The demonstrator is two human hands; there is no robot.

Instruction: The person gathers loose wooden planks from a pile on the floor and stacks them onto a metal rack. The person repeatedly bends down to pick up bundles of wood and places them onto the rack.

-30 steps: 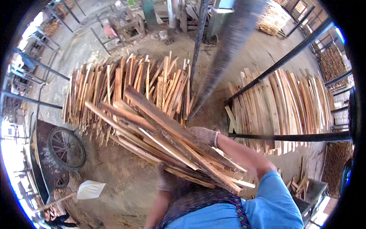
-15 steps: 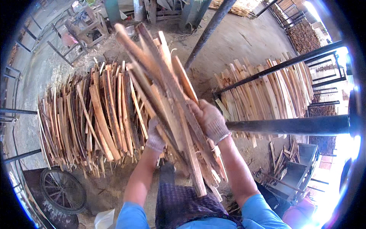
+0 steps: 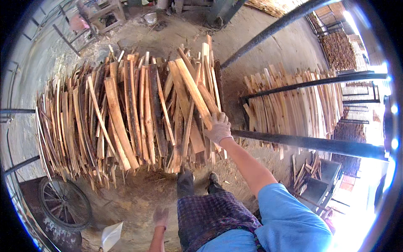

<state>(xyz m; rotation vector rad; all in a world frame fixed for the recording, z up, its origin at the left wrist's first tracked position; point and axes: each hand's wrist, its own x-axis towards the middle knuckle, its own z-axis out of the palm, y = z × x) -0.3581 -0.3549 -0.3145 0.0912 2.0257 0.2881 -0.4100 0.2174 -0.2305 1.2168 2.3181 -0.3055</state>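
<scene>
A wide pile of rough wooden strips (image 3: 113, 122) lies in front of me, its pieces running roughly away from me. At its right end, my gloved right hand (image 3: 219, 128) lies against the near end of a pale wooden strip (image 3: 194, 92), fingers spread and not wrapped round it. Other loose strips lean at angles beside and under that one. Low over the floor, near my apron, hangs my gloved left hand (image 3: 160, 217), holding nothing, its fingers loosely extended and slightly blurred.
Black metal bars (image 3: 306, 143) stick out right of the pile, around a second stack of paler boards (image 3: 294, 101). A spoked wheel (image 3: 65, 203) stands at lower left, near a white scrap (image 3: 111, 236). A metal cart (image 3: 321, 180) with wood pieces sits at right.
The bundle of strips that both hands held up now lies on the pile's right end. My left hand has let go and dropped back toward me; my right hand has opened on the wood.
</scene>
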